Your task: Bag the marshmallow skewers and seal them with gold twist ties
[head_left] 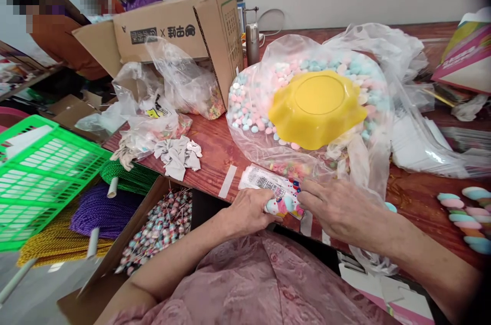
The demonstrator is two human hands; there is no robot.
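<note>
At the table's front edge, my left hand [251,210] is closed round a small printed candy bag [276,206], white with coloured spots. A pale blue and a pink candy [288,202] show at its open end. My right hand [333,210] has its bent fingers at the right side of this bag, and their tips are partly hidden. Just beyond the hands lies a stack of flat printed bags [261,180] with a square code. Behind them a yellow wavy-edged bowl [318,105] lies upside down on a large clear bag of pastel candies [249,110].
A cardboard box [161,28] with plastic bags stands back left. Crumpled gloves [178,156] lie near the table edge. Rows of pastel candies [466,217] sit at right. Below left are a green basket [49,177], twisted cords [103,212] and a box of wrapped lollipops [161,223]. Other people are far left.
</note>
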